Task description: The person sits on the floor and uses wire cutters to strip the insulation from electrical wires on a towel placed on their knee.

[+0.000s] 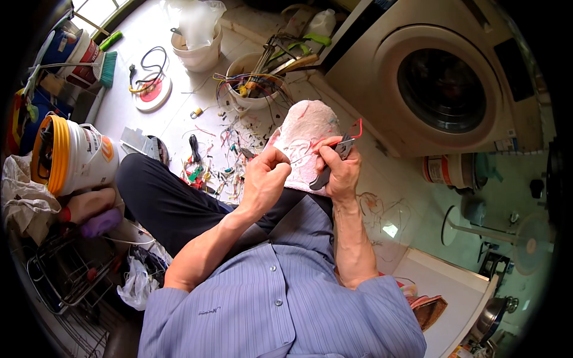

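Observation:
My left hand [267, 181] is closed in a fist over my lap, pinching a thin pale wire [298, 159] that runs toward my right hand. In my right hand [341, 173] is a hand tool [344, 148] with a flat grey metal head and a dark curved handle; its exact kind is hard to make out. A red wire [358, 126] loops out beyond the tool's head. Beneath both hands a pink towel [307, 122] covers my knee. Just past my left fist a small dark tip shows, partly hidden.
Wire scraps and connectors [224, 161] litter the floor ahead. Beyond them stand a bucket [246, 62] of wires and tools and a white bucket [200, 56] with a plastic bag. A washing machine [373, 77] is at the far right, a white tub [89, 158] at the left.

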`<act>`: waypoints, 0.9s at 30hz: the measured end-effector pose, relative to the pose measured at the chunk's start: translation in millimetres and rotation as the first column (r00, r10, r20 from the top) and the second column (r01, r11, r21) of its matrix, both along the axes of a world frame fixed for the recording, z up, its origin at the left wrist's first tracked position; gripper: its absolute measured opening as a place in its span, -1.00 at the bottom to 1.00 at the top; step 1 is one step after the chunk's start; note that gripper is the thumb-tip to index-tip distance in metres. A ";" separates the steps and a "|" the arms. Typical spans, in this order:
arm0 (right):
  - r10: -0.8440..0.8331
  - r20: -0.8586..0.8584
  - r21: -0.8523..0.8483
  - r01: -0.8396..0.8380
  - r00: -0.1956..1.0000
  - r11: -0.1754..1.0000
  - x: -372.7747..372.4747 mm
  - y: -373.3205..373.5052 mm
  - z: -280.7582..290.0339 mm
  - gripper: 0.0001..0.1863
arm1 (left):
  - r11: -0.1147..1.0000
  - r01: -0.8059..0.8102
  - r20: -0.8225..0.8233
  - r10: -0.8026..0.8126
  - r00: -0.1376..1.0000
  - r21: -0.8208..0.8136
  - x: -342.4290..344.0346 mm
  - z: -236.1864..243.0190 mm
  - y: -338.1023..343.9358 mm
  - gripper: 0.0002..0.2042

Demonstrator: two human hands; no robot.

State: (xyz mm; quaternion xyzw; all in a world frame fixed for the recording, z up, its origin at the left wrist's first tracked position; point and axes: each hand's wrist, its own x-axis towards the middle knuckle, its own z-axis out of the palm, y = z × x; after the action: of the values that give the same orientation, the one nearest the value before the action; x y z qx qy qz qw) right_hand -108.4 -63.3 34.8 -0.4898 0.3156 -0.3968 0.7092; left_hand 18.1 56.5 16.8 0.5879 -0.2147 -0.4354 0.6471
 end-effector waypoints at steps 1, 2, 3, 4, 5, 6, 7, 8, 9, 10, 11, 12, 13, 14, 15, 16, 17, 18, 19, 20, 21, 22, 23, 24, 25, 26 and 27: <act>-0.028 0.001 0.018 0.028 1.000 0.999 0.2 0.6 -0.7 -0.97 | 1.000 0.015 -0.009 -0.015 1.000 0.018 0.0 -3.0 1.0 -0.96; -0.029 -0.014 0.015 0.029 0.999 0.999 -0.1 0.2 -0.8 -0.97 | 0.999 0.031 -0.017 -0.031 0.999 0.035 0.6 -7.0 1.4 -0.96; -0.030 -0.030 0.012 0.030 0.999 0.999 -1.0 -0.8 -0.7 -0.97 | 0.998 0.047 -0.025 -0.046 0.999 0.052 1.5 -9.5 2.1 -0.97; -0.031 -0.045 0.008 0.031 0.999 0.999 -2.1 -1.8 -0.7 -0.97 | 0.997 0.063 -0.124 -0.057 0.991 0.046 3.1 -10.9 2.8 -0.98; -0.020 -0.056 0.009 0.020 0.998 1.000 -3.3 -3.2 -0.9 -0.97 | 0.996 0.078 -0.223 -0.068 0.973 0.038 5.0 -11.3 2.6 -0.98; -0.008 -0.068 0.009 0.009 0.998 1.000 -4.6 -4.7 -1.1 -0.96 | 0.995 0.092 -0.319 -0.078 0.945 0.028 6.6 -11.5 2.2 -0.98; 0.003 -0.080 0.009 -0.002 0.997 1.000 -5.9 -6.3 -1.2 -0.96 | 0.994 0.111 -0.377 -0.096 0.921 0.019 8.2 -10.8 1.3 -0.98; -0.008 -0.079 0.013 0.009 0.997 1.000 -5.5 -7.2 0.4 -0.96 | 0.992 0.128 -0.431 -0.111 0.895 0.011 10.9 -9.6 1.0 -0.97; -0.019 -0.079 0.016 0.020 0.997 1.000 -4.7 -8.0 3.9 -0.96 | 0.990 0.144 -0.484 -0.125 0.866 0.001 12.7 -9.2 1.4 -0.96; -0.029 -0.078 0.019 0.031 0.997 0.999 -4.2 -8.9 5.5 -0.96 | 0.988 0.157 -0.504 -0.138 0.853 -0.005 13.6 -9.7 2.4 -0.94; -0.031 -0.083 0.034 0.034 0.996 0.999 -5.4 -10.4 4.6 -0.96 | 0.985 0.172 -0.523 -0.153 0.838 -0.013 13.3 -10.2 2.3 -0.92; -0.036 -0.089 0.046 0.040 0.995 0.998 -5.3 -11.2 3.6 -0.96 | 0.982 0.186 -0.543 -0.168 0.823 -0.021 12.9 -10.7 2.2 -0.90; -0.041 -0.094 0.058 0.046 0.995 0.997 -5.0 -12.2 2.6 -0.95 | 0.982 0.186 -0.547 -0.173 0.819 -0.032 12.3 -11.8 2.0 -0.90; -0.046 -0.102 0.069 0.054 0.994 0.996 -5.2 -12.7 1.8 -0.95 | 0.981 0.187 -0.553 -0.179 0.813 -0.043 11.0 -13.3 2.2 -0.90; -0.055 -0.101 0.076 0.063 0.993 0.995 -4.8 -13.4 0.3 -0.95 | 0.981 0.188 -0.559 -0.186 0.808 -0.054 9.8 -14.3 2.4 -0.90; -0.063 -0.100 0.083 0.071 0.993 0.994 -3.9 -14.0 -1.4 -0.95 | 0.980 0.186 -0.577 -0.189 0.794 -0.065 8.9 -14.1 2.5 -0.89; -0.071 -0.097 0.091 0.079 0.993 0.993 -2.6 -14.4 -2.7 -0.94 | 0.980 0.183 -0.593 -0.192 0.782 -0.076 9.3 -13.3 2.5 -0.89; -0.074 -0.098 0.095 0.083 0.992 0.992 -1.9 -14.2 -2.8 -0.94 | 0.980 0.180 -0.609 -0.194 0.769 -0.086 9.5 -13.0 2.4 -0.89; -0.077 -0.099 0.099 0.087 0.992 0.991 -1.3 -13.9 -2.6 -0.94 | 0.977 0.192 -0.610 -0.207 0.765 -0.090 10.1 -14.2 2.6 -0.89; -0.078 -0.099 0.103 0.088 0.992 0.991 -0.4 -13.6 -2.6 -0.94 | 0.975 0.202 -0.610 -0.217 0.762 -0.094 11.4 -15.9 3.2 -0.88; -0.074 -0.096 0.103 0.083 0.993 0.991 0.2 -13.2 -3.1 -0.94 | 0.972 0.213 -0.610 -0.228 0.759 -0.098 12.3 -16.4 3.6 -0.88; -0.069 -0.093 0.102 0.079 0.993 0.992 0.7 -12.8 -3.5 -0.94 | 0.975 0.207 -0.608 -0.214 0.765 -0.082 12.5 -15.3 3.9 -0.89; -0.066 -0.090 0.101 0.075 0.994 0.992 0.7 -12.9 -3.9 -0.94 | 0.977 0.202 -0.605 -0.201 0.771 -0.066 12.6 -12.1 3.6 -0.89; -0.059 -0.096 0.102 0.069 0.994 0.992 0.6 -13.6 -5.2 -0.94 | 0.979 0.197 -0.602 -0.188 0.776 -0.051 12.8 -9.7 3.4 -0.90; -0.052 -0.102 0.104 0.063 0.993 0.993 0.4 -14.5 -7.4 -0.94 | 0.973 0.226 -0.588 -0.204 0.783 -0.036 13.4 -8.5 3.6 -0.91; -0.045 -0.108 0.105 0.057 0.993 0.993 0.3 -15.4 -8.7 -0.94 | 0.967 0.255 -0.573 -0.221 0.789 -0.022 14.7 -7.5 3.7 -0.91; -0.035 -0.115 0.107 0.047 0.993 0.993 0.2 -15.4 -9.2 -0.94 | 0.959 0.283 -0.558 -0.238 0.795 -0.006 15.3 -7.0 3.6 -0.91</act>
State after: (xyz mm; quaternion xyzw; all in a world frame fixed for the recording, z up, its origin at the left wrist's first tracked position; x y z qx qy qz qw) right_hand -108.2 -78.8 25.6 -0.4651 0.3866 -0.3651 0.7078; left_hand 33.3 60.0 9.7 0.4261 -0.0803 -0.6795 0.5918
